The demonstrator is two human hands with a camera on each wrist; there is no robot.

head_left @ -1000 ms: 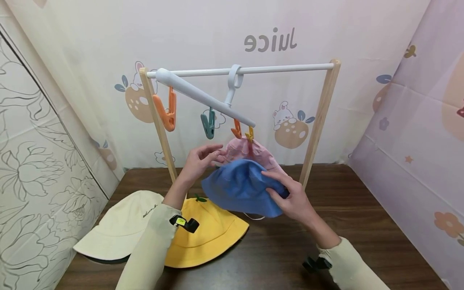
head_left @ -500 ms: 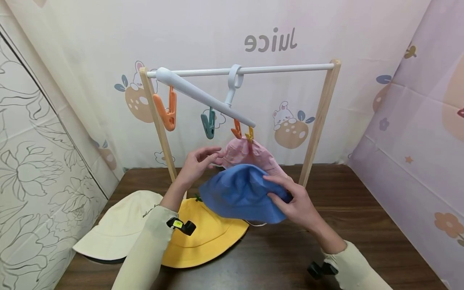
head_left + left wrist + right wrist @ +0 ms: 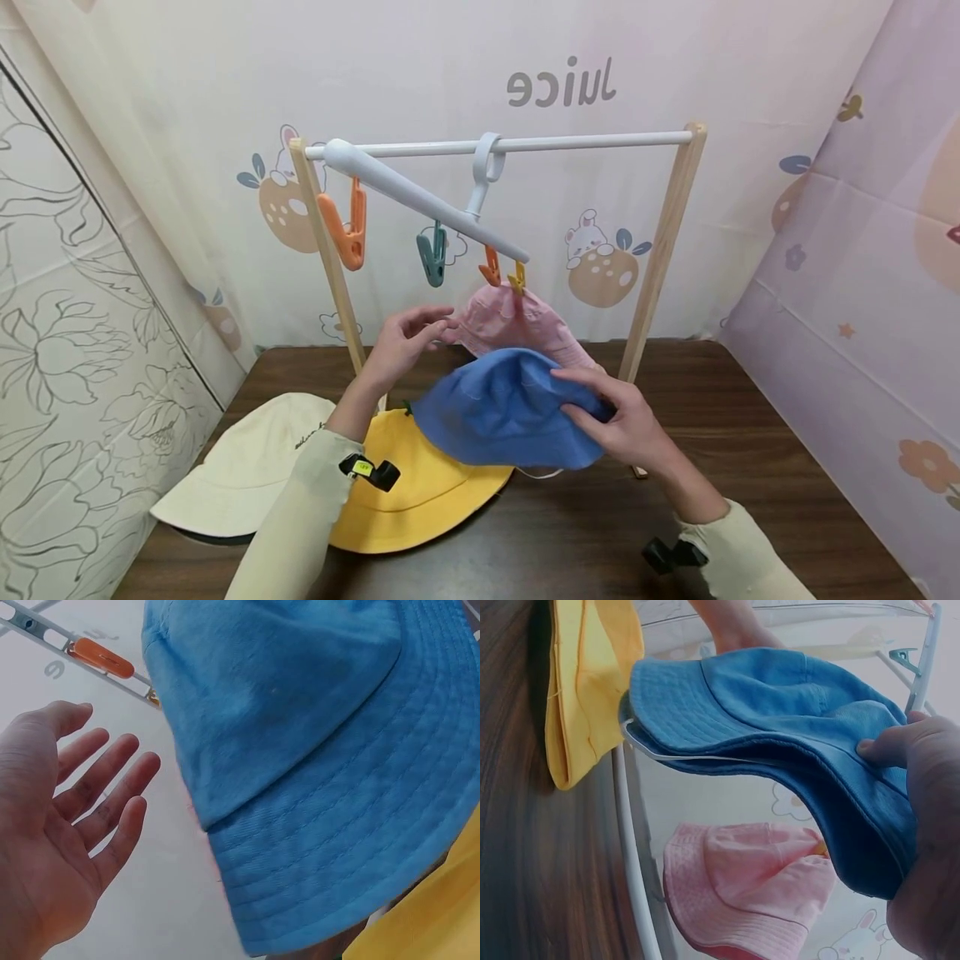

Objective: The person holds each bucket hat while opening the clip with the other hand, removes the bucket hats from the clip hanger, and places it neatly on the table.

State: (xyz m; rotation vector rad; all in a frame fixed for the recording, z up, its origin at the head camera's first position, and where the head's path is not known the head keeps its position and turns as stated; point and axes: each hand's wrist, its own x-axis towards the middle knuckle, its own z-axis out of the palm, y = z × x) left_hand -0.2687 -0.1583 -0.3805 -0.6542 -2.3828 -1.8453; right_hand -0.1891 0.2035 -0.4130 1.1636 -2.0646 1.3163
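The right hand pinches the brim of the blue hat, thumb on top and fingers curled under, and holds it in the air above the table. Below and to the left lies the yellow hat, with the cream hat beside it. The left hand hovers empty just left of the blue hat, fingers loosely spread. Behind them the pink hat hangs from the yellow clip of the hanger, next to free orange and teal clips, on the rail.
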